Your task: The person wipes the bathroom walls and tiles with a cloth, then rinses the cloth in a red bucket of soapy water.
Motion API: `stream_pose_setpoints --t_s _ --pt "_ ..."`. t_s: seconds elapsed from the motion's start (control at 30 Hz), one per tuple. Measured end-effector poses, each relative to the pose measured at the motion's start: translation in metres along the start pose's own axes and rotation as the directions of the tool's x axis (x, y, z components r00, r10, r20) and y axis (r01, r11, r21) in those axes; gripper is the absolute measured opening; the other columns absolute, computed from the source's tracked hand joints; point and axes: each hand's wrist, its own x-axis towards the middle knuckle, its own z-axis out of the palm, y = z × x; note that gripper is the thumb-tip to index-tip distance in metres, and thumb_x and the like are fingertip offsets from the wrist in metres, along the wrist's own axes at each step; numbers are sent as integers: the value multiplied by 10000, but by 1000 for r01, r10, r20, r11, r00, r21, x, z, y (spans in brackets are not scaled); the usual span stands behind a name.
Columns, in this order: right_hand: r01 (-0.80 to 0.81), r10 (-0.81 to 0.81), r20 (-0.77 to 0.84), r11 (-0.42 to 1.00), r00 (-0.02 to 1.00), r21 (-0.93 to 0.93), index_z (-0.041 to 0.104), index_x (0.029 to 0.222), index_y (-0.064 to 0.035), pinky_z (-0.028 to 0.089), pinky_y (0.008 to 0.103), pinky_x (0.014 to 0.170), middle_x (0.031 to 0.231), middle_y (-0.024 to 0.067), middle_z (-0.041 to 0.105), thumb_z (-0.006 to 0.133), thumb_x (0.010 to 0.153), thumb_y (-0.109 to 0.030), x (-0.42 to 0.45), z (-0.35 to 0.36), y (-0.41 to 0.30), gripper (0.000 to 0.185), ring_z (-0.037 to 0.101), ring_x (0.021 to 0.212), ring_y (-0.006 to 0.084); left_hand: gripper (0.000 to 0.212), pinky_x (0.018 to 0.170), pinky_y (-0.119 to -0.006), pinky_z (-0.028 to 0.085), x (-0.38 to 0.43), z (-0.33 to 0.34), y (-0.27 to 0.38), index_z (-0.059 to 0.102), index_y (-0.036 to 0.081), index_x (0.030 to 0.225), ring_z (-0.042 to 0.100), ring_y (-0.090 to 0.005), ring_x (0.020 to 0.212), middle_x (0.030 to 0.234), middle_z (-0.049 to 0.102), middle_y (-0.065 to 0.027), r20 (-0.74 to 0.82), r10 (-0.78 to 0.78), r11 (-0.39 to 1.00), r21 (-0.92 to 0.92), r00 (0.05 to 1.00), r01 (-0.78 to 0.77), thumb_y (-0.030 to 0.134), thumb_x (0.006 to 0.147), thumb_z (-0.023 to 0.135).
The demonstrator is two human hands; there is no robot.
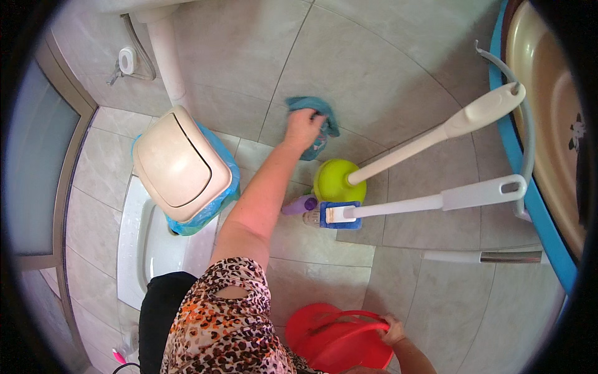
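My left hand [303, 128], at the end of a bare arm in a leopard-print sleeve, grips a teal cloth [322, 112] against the grey wall tiles. The hand looks slightly blurred. Low on the right, my right hand [392, 329] holds the rim and handle area of a red plastic bucket [327, 346]; the bucket's inside is partly hidden by its handle and my sleeve. Below the cloth, near the wall, are a lime-green plunger-like rubber head [338, 180] on a long cream handle, a blue scrubbing brush [357, 224] with a white handle, and a purple bottle [296, 205].
A beige swing-lid bin [173, 163] with a blue liner stands over part of a white squat toilet [140, 243]. A white drain pipe [166, 61] runs down the wall. At the right are hanging basins [528, 117]. A frosted door [42, 163] borders the left.
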Motion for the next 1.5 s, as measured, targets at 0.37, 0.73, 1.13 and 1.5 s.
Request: stream_pose_setpoints --t_s 0.37,0.73,1.13,1.5 --pt "30 -30 -12 1000 999 3 627 1058 -40 513 437 825 1043 171 629 757 687 -156 18 14 13 410 615 958 393 295 920 -442 423 7 8 -46 447 -69 1088 568 -401 1038 1121 570 -275 -503 -604 796 -339 618 502 121 897 566" --pt "42 -44 -54 998 998 -50 634 1049 -52 518 439 818 1027 179 638 764 700 -216 24 24 25 407 622 931 400 286 861 -468 457 -15 0 -44 548 -63 1028 570 -432 1016 1082 580 -267 -438 -544 789 25 716 614 127 832 633" --pt "36 -37 -75 999 996 -17 635 1034 -45 516 435 804 982 171 658 762 712 -206 24 40 39 381 630 919 389 195 841 -496 409 26 -29 30 586 -57 974 530 -449 903 980 565 -290 -669 303 908 419 678 7 101 867 549" --pt "-2 1 -48 1000 999 -18 610 1154 -104 516 447 824 1033 171 675 745 746 -401 30 49 51 522 641 956 385 316 923 -627 338 97 -105 50 649 16 937 554 -453 963 989 634 -258 -581 539 714 699 610 35 259 929 448"
